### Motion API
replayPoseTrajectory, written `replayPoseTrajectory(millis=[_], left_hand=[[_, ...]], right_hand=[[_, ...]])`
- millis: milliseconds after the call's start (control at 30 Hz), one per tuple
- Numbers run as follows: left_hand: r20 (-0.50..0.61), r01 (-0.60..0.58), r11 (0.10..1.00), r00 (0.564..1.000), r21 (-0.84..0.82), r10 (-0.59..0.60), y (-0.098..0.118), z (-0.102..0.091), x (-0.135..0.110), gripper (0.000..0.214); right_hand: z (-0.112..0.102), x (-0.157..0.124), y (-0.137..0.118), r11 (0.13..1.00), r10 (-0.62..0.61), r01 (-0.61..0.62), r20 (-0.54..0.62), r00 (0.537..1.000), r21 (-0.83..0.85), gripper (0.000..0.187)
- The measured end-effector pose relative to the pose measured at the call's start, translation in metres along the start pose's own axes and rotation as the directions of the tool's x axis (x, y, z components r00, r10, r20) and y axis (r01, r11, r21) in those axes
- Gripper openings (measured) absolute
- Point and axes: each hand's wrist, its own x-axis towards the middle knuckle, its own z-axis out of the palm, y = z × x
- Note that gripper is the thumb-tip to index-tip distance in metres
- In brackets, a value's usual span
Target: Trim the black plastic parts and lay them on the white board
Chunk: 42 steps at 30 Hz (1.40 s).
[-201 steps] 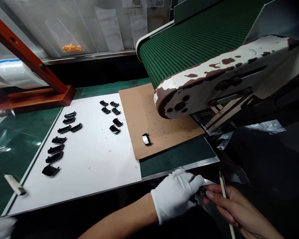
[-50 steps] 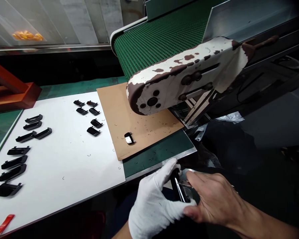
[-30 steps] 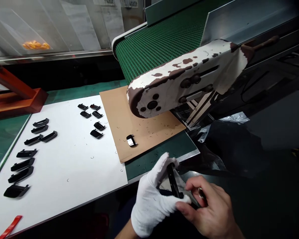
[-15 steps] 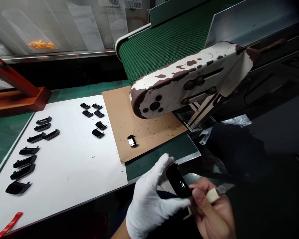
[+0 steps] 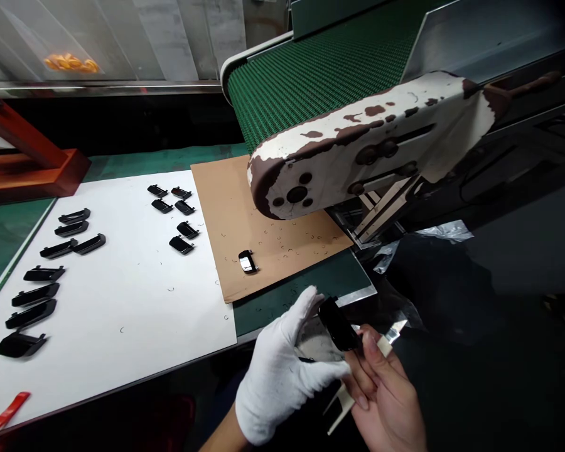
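A glossy black plastic part (image 5: 338, 323) is held over the table's front edge. My left hand (image 5: 280, 370), in a white glove, is curved around it, fingertips at its upper end and thumb below. My bare right hand (image 5: 386, 389) is closed on a cream-handled knife (image 5: 385, 346), its metal blade pointing up and to the right. Fingers of that hand also touch the part's lower right end. The handle's other end shows below the palm. A similar black part (image 5: 247, 262) lies on the brown cardboard (image 5: 238, 289), beyond my hands.
Several black parts (image 5: 44, 274) lie in two groups on the white sheet (image 5: 136, 351). Small curved trimmings are scattered over sheet and cardboard. A green conveyor belt (image 5: 311, 81) with a chipped white end overhangs the cardboard. A red strip (image 5: 4, 417) lies at lower left, an orange frame (image 5: 51, 172) behind.
The black part has turned slightly, dulling its bright reflection. My right hand has tilted the knife, so more of its blade and handle shows. The view has shifted slightly.
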Motion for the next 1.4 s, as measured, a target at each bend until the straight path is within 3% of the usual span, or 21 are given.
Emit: replayPoseTrajectory(millis=[267,533,767,1100,1267,1400], left_hand=[[-0.010,0.035,0.999,0.999,-0.019,-0.036,0.003,0.000,0.001,0.088],[0.036,0.170,0.946,0.985,-0.276,-0.166,0.009,0.001,0.002,0.080],[0.005,0.145,0.987,0.989,-0.073,-0.145,0.012,0.003,0.001,0.092],[-0.073,0.092,0.987,0.992,-0.132,-0.102,0.005,0.007,0.000,0.094],[-0.069,0.092,0.995,0.993,-0.039,-0.094,0.006,0.005,0.003,0.095],[-0.047,0.092,0.996,0.995,0.003,-0.091,0.008,-0.002,-0.001,0.095]], right_hand=[[-0.005,-0.003,0.005,0.998,-0.041,0.044,0.074,0.996,-0.038,0.022],[-0.012,-0.006,0.011,0.985,-0.098,0.112,0.114,0.989,-0.128,0.022],[-0.012,-0.006,0.011,0.989,-0.081,0.093,0.099,0.992,-0.119,0.021],[-0.009,-0.005,0.012,0.996,-0.031,0.041,0.130,0.991,-0.073,0.023],[-0.008,-0.004,0.011,0.997,-0.010,0.020,0.130,0.991,-0.075,0.027],[-0.010,-0.002,0.017,0.990,0.078,-0.062,0.123,0.989,-0.130,0.029]])
